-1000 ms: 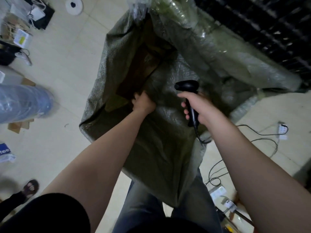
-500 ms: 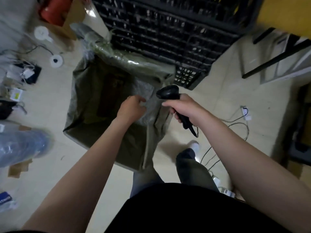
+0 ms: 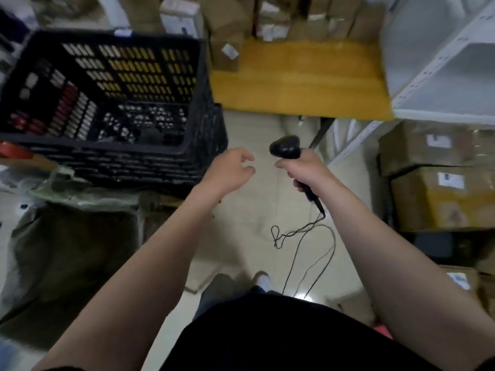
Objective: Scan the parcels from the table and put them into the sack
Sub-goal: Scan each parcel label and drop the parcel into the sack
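Note:
My right hand [image 3: 308, 168] grips a black barcode scanner [image 3: 285, 148] whose cable [image 3: 302, 236] trails down to the floor. My left hand [image 3: 227, 171] hovers empty beside it, fingers loosely apart. The olive green sack [image 3: 67, 250] stands with its mouth wide at the lower left, behind my left forearm. A yellow table [image 3: 300, 84] lies ahead, with several brown cardboard parcels [image 3: 227, 49] along its far edge.
A black plastic crate [image 3: 112, 103] stands at the upper left, just beyond the sack. White shelving [image 3: 442, 62] is at the upper right. Stacked labelled boxes [image 3: 439, 183] sit on the floor at the right. Pale floor tiles lie between them.
My view has swung right, away from the sack toward the yellow table. My left hand has let go of the sack's rim and now hangs free. The scanner stays in my right hand.

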